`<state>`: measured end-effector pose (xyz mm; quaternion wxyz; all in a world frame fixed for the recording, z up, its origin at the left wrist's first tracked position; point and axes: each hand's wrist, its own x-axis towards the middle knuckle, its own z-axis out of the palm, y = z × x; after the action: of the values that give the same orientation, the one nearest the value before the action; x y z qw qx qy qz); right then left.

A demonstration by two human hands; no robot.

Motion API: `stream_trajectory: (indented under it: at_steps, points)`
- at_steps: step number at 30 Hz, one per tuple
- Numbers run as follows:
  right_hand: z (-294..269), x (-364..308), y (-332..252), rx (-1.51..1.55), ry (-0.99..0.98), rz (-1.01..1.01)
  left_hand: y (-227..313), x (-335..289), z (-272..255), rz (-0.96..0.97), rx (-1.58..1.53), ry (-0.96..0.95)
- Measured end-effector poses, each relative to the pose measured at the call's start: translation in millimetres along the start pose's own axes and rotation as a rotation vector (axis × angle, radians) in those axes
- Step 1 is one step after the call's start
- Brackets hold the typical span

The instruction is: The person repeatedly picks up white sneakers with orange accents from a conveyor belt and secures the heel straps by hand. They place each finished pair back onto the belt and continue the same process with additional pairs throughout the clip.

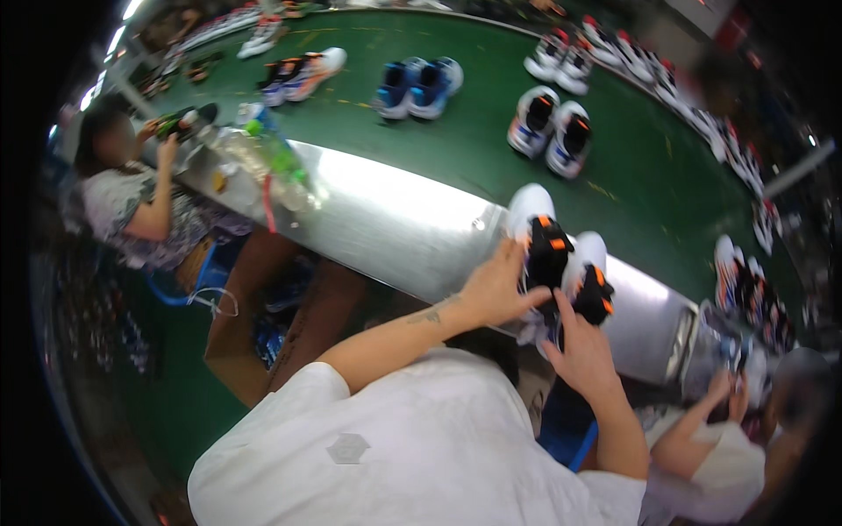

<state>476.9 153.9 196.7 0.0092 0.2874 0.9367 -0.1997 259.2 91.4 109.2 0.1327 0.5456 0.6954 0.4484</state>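
Note:
A pair of white sneakers with black tongues and orange tabs stands in front of me, toes pointing away. Along the outer side of the left sneaker lie the fingers of my left hand; its thumb reaches across the shoe's opening, so the hand is closed round it. My right hand is at the heel end of the same shoe, index finger by the opening and thumb lower at the heel. The right sneaker stands close beside it. My hands partly hide both heels.
A metal ledge edges the green conveyor belt. Blue sneakers and white-and-black sneakers stand on the belt. Plastic bottles lie to the left. One person works at the left, another at the right.

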Motion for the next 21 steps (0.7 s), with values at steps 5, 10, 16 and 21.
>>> stream_trajectory:
  at_steps: [5, 10, 16, 21]
  points:
    - [-24.4, -20.1, 0.0, -0.033, -0.007, 0.089, 6.3, 22.9, -0.2, -0.278, -0.14, -0.116]
    - [-46.9, 6.0, -23.5, 0.098, 0.307, -0.086, 11.2, -20.7, -31.2, -0.132, 0.016, -0.121]
    - [7.4, 53.5, -35.1, 0.137, 0.094, -0.423, 24.5, -73.3, -49.5, -0.212, -0.09, -0.182]
    - [26.4, 41.2, -34.7, 0.06, 0.24, -0.423, 23.0, -68.0, -61.7, -0.24, -0.125, -0.33]
